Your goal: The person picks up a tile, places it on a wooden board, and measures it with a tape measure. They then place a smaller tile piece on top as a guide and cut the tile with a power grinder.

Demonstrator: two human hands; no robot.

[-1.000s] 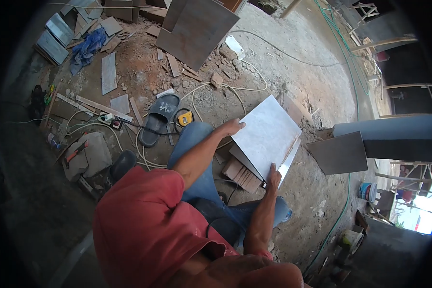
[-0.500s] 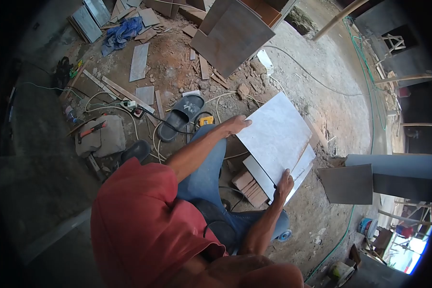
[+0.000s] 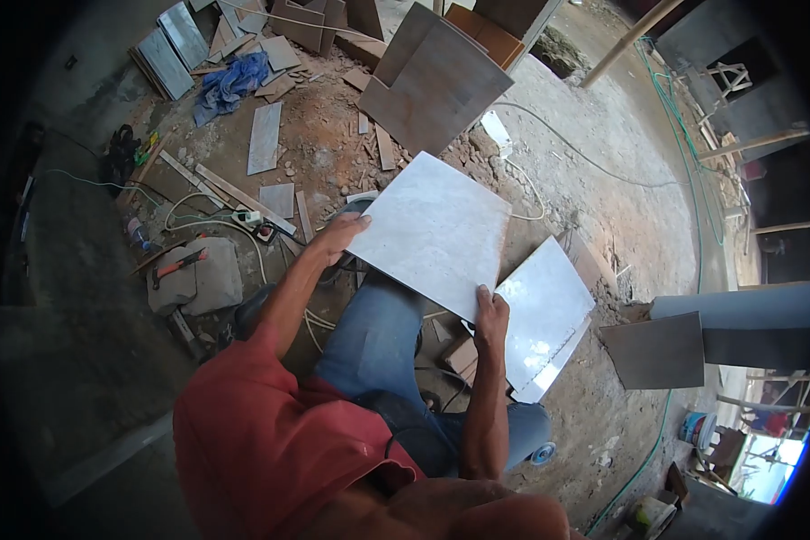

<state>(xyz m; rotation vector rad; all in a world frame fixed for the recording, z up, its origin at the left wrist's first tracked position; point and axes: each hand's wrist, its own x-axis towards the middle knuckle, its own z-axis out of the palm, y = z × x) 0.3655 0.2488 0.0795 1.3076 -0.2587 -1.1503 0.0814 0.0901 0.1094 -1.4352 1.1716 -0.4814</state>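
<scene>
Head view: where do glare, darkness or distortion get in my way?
Head view: glare spots on the lower tile; bright opening at lower right blown out; left side in deep shadow; rounded black corners, wide-angle bending; held tile without strong glare.

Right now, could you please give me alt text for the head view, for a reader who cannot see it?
Left hand and right hand hold a pale tile near two corners, partly over blue jeans. Beside it lies a glossy second tile; tile scraps, a crumpled blue sheet and cables litter the rough floor.
</scene>
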